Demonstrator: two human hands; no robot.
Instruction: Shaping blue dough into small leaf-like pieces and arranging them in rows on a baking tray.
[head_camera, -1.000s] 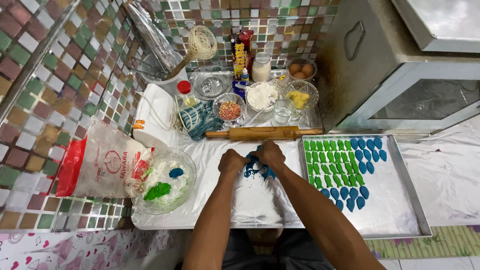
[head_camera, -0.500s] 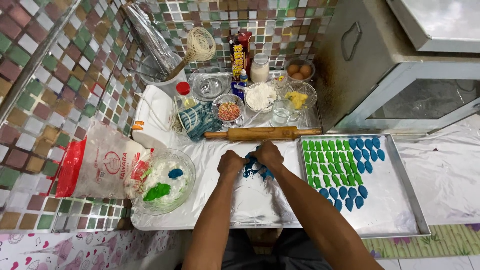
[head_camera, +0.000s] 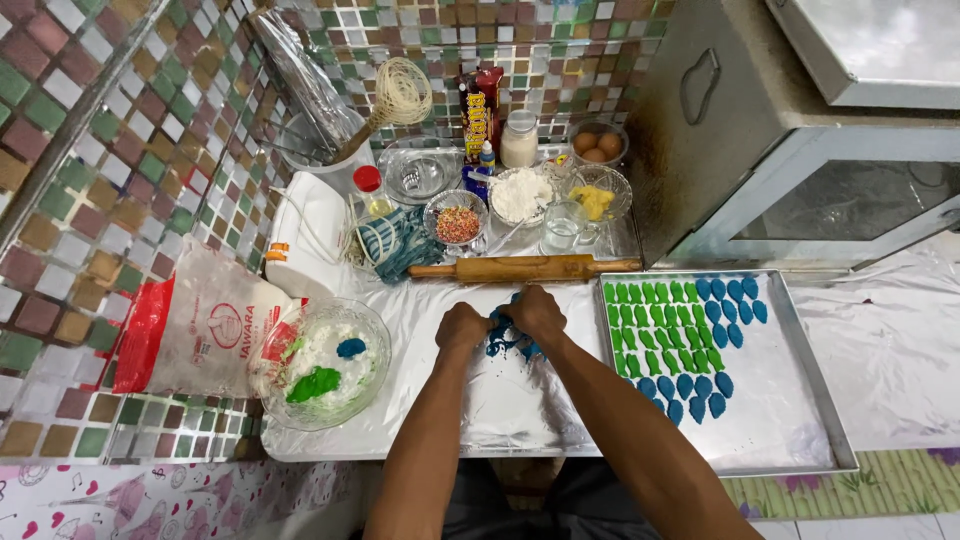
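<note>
Glass, round and clear, the mixing bowl (head_camera: 318, 362) holds one green and one blue dough lump in flour. Both fists, left hand (head_camera: 463, 327) and right hand (head_camera: 535, 312), clench soft blue dough (head_camera: 503, 340) on plastic sheeting, below one wooden rolling pin (head_camera: 525, 268). Green and blue leaf-shaped pieces fill one metal tray (head_camera: 800, 400).

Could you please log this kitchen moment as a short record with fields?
Left hand: left hand closed on blue dough
Right hand: right hand pressing the same dough
Work surface: plastic-covered counter
Tray: metal tray at right, rows of green pieces and blue pieces
Bowl: glass bowl at left, green and blue lumps inside
Behind hands: wooden rolling pin
</note>
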